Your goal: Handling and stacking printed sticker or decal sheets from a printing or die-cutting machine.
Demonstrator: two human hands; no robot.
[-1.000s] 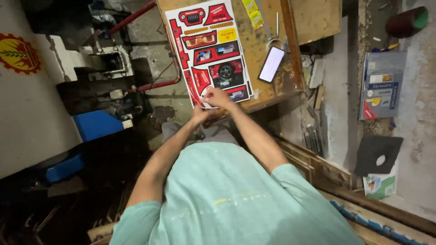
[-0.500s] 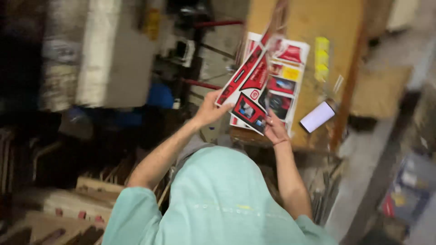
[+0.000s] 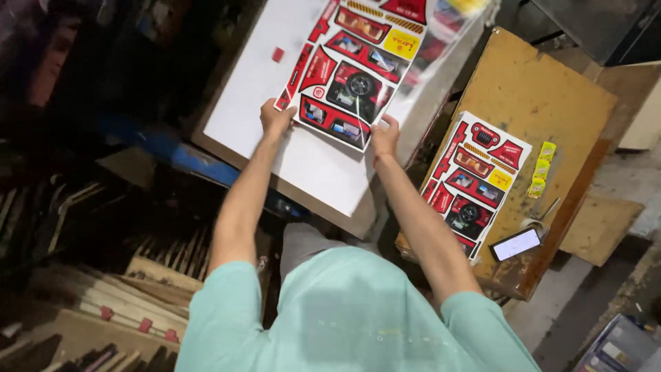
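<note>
- While the head view is looking down, the left hand (image 3: pixel 277 118) and right hand (image 3: pixel 384 136) are both pinching the near edge of a red sticker sheet (image 3: pixel 354 69), fingers closed on it.
- That sheet is lying over a white board (image 3: pixel 261 103).
- A second sticker sheet (image 3: pixel 475 182) is resting on the brown wooden table (image 3: pixel 537 89), a phone (image 3: pixel 516 244) just beside it.

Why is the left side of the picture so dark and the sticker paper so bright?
In the head view, light falls on the white board and the sticker sheet held by the left hand and right hand; its top edge looks blurred, and the left clutter sits in shadow.
</note>
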